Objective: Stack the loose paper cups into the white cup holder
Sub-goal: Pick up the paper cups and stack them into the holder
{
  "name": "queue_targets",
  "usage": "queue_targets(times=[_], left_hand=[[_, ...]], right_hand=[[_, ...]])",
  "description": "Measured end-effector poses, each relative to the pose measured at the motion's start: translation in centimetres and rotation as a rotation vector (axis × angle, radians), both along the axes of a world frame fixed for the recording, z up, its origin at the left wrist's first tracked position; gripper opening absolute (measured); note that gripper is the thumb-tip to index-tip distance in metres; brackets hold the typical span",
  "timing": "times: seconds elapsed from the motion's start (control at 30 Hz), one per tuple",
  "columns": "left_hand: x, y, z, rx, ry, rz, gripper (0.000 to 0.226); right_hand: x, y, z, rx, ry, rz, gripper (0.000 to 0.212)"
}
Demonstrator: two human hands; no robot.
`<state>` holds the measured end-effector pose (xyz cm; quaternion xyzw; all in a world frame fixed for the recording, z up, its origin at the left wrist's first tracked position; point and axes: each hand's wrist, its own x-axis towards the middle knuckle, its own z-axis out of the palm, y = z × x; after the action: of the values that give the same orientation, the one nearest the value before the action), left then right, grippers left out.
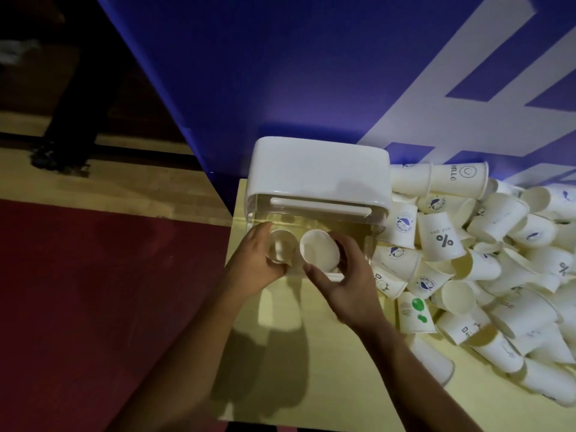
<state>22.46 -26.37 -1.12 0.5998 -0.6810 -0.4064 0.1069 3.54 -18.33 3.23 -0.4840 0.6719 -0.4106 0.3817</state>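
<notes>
While left hand (252, 266) and right hand (347, 291) are each clasping a paper cup (318, 251) before the white cup holder (318, 169) near the table's (311, 369) left edge, squaring rims should ease nesting.

By the desk's far edge, one cup (458, 182) in the pile (498, 275) lies on its side and reads "HELLO" beside a smiley. A second cup (442, 238) bears a large "%" with small print too fine to read, and a third cup (561, 266) at the right edge also shows "%". The round blue logos (404, 222) on other cups cannot be read.
</notes>
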Motion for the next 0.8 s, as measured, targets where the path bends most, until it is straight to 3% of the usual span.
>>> queue_targets(times=[0.17,0.33,0.63,0.8], left_hand=[[2.0,1.5,0.0,0.029,0.292,0.248,0.057],[1.8,0.9,1.0,0.026,0.422,0.395,0.032],[1.4,0.0,-0.9,-0.050,0.198,0.294,0.028],[1.0,-0.3,-1.8,-0.076,0.136,0.216,0.029]], right_hand=[[2.4,-1.5,-1.2,-0.068,0.105,0.053,0.063],[3.9,-2.9,-2.3,-0.059,0.175,0.054,0.068],[4.4,-4.1,-5.8,0.120,0.403,0.172,0.082],[4.5,-4.1,-6.2,0.201,0.405,0.197,0.090]])
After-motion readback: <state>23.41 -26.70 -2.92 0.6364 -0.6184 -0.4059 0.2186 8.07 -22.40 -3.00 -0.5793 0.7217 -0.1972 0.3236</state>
